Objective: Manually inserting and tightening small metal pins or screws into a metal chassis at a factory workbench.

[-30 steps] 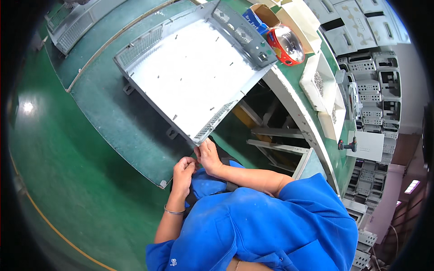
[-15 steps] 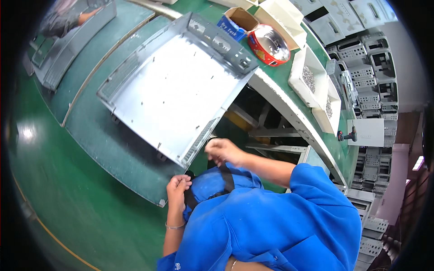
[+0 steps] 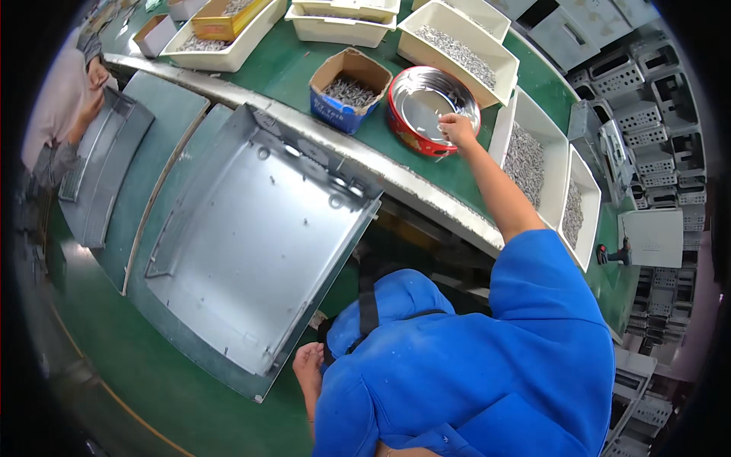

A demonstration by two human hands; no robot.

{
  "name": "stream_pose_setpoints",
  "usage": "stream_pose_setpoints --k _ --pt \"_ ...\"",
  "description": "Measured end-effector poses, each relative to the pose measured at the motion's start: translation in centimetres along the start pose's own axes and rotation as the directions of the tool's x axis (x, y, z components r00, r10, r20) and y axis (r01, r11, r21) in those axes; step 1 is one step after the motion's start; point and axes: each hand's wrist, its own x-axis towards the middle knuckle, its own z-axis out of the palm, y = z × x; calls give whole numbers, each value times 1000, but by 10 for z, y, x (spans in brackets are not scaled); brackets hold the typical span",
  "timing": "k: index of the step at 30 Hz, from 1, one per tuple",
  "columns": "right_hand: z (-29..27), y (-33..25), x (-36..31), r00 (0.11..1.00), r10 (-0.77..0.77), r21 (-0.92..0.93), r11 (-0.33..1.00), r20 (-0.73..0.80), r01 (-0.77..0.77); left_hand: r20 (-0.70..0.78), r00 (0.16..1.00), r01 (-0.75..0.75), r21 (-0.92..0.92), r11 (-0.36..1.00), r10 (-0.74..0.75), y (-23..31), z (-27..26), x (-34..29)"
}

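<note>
My right hand [image 3: 457,129] reaches over the round red metal tin [image 3: 411,139], its fingers pinched together above the shiny inside. What they hold, if anything, is too small to make out. By my lap, near the front corner of the workbench, my left hand [image 3: 308,361] has its fingers curled closed; whatever is inside them is hidden. A large shallow grey sheet-metal case [image 3: 251,251] lies open side up on the bench in front of me, with low walls and small studs on its floor.
Beside the tin stands a blue cardboard box [image 3: 335,114] of small metal parts. White bins [image 3: 525,164] of similar parts line the green table to the right. A power drill [image 3: 615,253] lies farther along. At the far left, a co-worker's hands [image 3: 95,87] are over another metal case [image 3: 114,152].
My right hand has gone from near the metal case's front corner up and right to the red tin. The view has shifted, bringing more bins into sight. My left hand stays low by my lap.
</note>
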Motion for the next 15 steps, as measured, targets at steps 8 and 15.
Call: stream_pose_setpoints --k 8,15 --pt "53 6 103 989 -146 -280 950 -7 138 -94 989 -107 85 991 115 23 99 18" --pt "64 -24 125 964 -242 -621 741 108 256 -173 976 -108 124 986 128 49 143 11"
